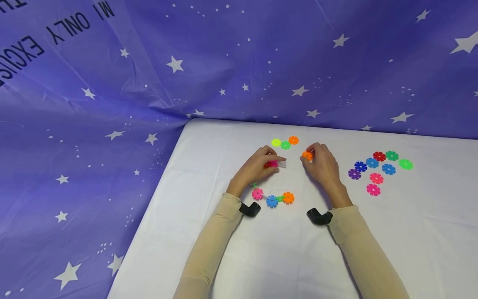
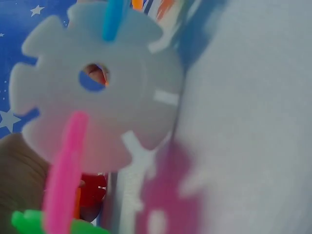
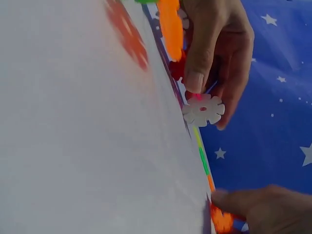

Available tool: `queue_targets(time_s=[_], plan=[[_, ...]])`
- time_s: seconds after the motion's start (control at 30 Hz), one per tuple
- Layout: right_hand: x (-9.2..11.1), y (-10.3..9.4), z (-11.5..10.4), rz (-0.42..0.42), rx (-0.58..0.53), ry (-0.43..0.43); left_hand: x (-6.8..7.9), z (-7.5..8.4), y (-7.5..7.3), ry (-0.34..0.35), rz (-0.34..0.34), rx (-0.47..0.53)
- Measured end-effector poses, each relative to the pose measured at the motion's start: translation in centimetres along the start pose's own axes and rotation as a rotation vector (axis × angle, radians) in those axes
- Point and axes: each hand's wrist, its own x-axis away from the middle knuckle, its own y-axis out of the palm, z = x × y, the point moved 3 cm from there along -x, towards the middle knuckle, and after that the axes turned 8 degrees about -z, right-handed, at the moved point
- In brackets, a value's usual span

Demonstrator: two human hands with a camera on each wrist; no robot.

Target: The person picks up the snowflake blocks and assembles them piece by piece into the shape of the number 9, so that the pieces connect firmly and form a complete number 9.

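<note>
My left hand [image 1: 259,164] pinches a pink notched disc [image 1: 274,164] between thumb and fingers. A white notched disc [image 3: 204,110] is joined to it and points to the right. Part of a red disc [image 2: 93,190] shows under the same fingers. To the right, my right hand [image 1: 323,166] holds an orange notched disc [image 1: 307,155] by its edge, apart from the white one. Below the left hand, a joined chain has a pink disc [image 1: 257,194], a blue disc [image 1: 272,201] and an orange end disc [image 1: 288,197]. The chain's white disc [image 2: 136,73] looms large in the left wrist view.
Yellow [image 1: 276,142], green [image 1: 285,145] and orange discs [image 1: 293,140] lie beyond the hands. Several loose discs, among them a red one [image 1: 379,156] and a purple one [image 1: 354,174], lie at the right. A blue starred cloth [image 1: 239,62] hangs behind the white table [image 1: 429,232].
</note>
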Motion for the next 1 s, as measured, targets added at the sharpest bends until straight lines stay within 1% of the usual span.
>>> queue_targets(time_s=[0.17,0.3,0.37,0.47,0.6,0.7,0.73,0.8,0.87,1.0], plan=[[1.0,0.6,-0.3,-0.033,-0.057,-0.115,-0.1,-0.2,0.1,-0.016,-0.001,-0.021],[1.6,1.0,-0.5,-0.043,-0.123,-0.158,0.1,-0.3,0.2,-0.023,0.014,-0.021],[1.8,1.1,-0.6,-0.069,-0.198,-0.149,0.1,-0.2,0.3,-0.024,0.025,-0.019],[2.0,1.3,-0.7,-0.137,-0.362,-0.102,-0.1,-0.1,0.6,-0.018,0.042,-0.018],[2.1,1.4,-0.8,-0.262,-0.615,-0.048,-0.4,0.1,0.7,-0.01,0.078,-0.01],[2.0,1.5,-0.8,-0.346,-0.778,-0.039,-0.5,0.1,0.7,-0.016,0.097,0.002],[2.0,1.5,-0.8,-0.368,-0.818,-0.04,-0.5,0.1,0.7,-0.017,0.1,0.006],[2.1,1.6,-0.7,-0.399,-0.882,-0.04,-0.5,0.1,0.7,-0.018,0.099,0.013],[2.1,1.6,-0.7,-0.415,-0.916,-0.045,-0.6,0.1,0.6,-0.017,0.101,0.017],[2.3,1.7,-0.7,-0.417,-0.94,-0.048,-0.5,0.3,0.6,-0.018,0.107,0.01]])
